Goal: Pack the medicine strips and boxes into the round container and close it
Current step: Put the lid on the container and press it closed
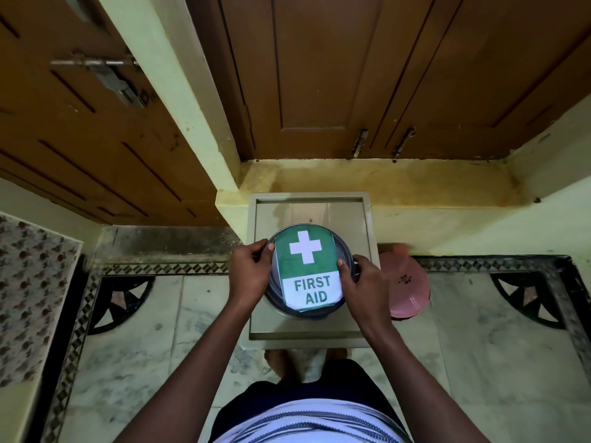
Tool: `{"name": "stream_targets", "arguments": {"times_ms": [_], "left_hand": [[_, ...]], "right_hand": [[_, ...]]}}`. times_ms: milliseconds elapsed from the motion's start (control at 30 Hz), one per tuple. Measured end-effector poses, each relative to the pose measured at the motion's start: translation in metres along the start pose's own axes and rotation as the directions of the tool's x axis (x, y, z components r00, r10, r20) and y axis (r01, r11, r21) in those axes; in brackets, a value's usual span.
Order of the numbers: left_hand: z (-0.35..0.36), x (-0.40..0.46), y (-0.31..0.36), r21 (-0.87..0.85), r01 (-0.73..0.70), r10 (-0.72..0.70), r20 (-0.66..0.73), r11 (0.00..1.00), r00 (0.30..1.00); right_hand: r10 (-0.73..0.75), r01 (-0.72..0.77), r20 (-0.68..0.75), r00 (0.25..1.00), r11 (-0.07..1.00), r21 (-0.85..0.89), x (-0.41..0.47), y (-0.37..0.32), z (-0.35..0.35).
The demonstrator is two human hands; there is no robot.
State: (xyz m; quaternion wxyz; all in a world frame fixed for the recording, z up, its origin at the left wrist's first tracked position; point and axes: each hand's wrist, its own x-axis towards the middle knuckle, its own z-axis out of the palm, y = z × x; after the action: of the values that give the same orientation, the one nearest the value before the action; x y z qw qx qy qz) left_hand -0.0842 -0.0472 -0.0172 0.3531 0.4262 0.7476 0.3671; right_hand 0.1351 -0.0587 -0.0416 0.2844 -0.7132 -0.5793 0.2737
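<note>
Container (308, 273) lidded (green first-aid label).

A home: wooden doors (319, 75), patterned marble floor (479, 330).

One round container (308, 273), one stool (364, 215), one pink lid (407, 289), two hands (249, 273).

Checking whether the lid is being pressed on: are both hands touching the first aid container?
Touching. The head view shows the left hand and right hand clasping opposite sides of the first aid container, thumbs on its lid.
</note>
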Motion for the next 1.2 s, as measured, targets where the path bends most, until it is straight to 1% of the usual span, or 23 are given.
{"name": "stream_targets", "arguments": {"times_ms": [33,100,167,233,333,500,733,900,1033,1200], "left_hand": [[0.001,-0.003,-0.001,0.029,-0.041,0.042,-0.019,0.999,0.999],[0.005,-0.005,-0.008,0.097,-0.072,0.079,-0.070,0.993,0.994],[0.009,-0.006,-0.017,0.154,-0.060,0.078,-0.110,0.986,0.991],[0.014,-0.006,-0.024,0.198,-0.057,0.083,-0.122,0.978,0.989],[0.018,-0.006,-0.033,0.254,-0.037,0.076,-0.148,0.967,0.986],[0.023,-0.003,-0.042,0.258,-0.039,0.078,-0.140,0.965,0.987],[0.024,0.003,-0.037,0.254,-0.054,0.091,-0.134,0.966,0.987],[0.025,0.013,-0.042,0.279,-0.077,0.107,-0.091,0.957,0.990],[0.027,0.016,-0.045,0.276,-0.090,0.109,-0.057,0.957,0.992],[0.036,0.029,-0.053,0.279,-0.064,0.078,-0.040,0.958,0.996]], "right_hand": [[-0.020,0.020,-0.004,1.000,0.999,-0.030,-0.001,0.000,0.001],[-0.039,0.039,0.002,0.999,0.995,-0.087,-0.003,-0.001,0.002],[-0.026,0.029,0.024,0.999,0.992,-0.125,-0.007,0.000,0.004],[-0.015,0.023,0.054,0.998,0.989,-0.144,-0.012,-0.001,0.007],[0.004,0.004,0.076,0.997,0.994,-0.113,-0.018,-0.001,0.013],[0.016,-0.010,0.078,0.997,0.997,-0.078,-0.022,0.002,0.016],[0.029,-0.025,0.054,0.998,0.997,-0.069,-0.014,0.005,0.021],[0.055,-0.051,0.053,0.997,0.996,-0.068,-0.008,0.008,0.024],[0.058,-0.055,0.026,0.998,0.995,-0.086,0.000,0.011,0.030],[0.131,-0.123,0.052,0.990,0.984,-0.131,0.030,0.004,0.040]]}}
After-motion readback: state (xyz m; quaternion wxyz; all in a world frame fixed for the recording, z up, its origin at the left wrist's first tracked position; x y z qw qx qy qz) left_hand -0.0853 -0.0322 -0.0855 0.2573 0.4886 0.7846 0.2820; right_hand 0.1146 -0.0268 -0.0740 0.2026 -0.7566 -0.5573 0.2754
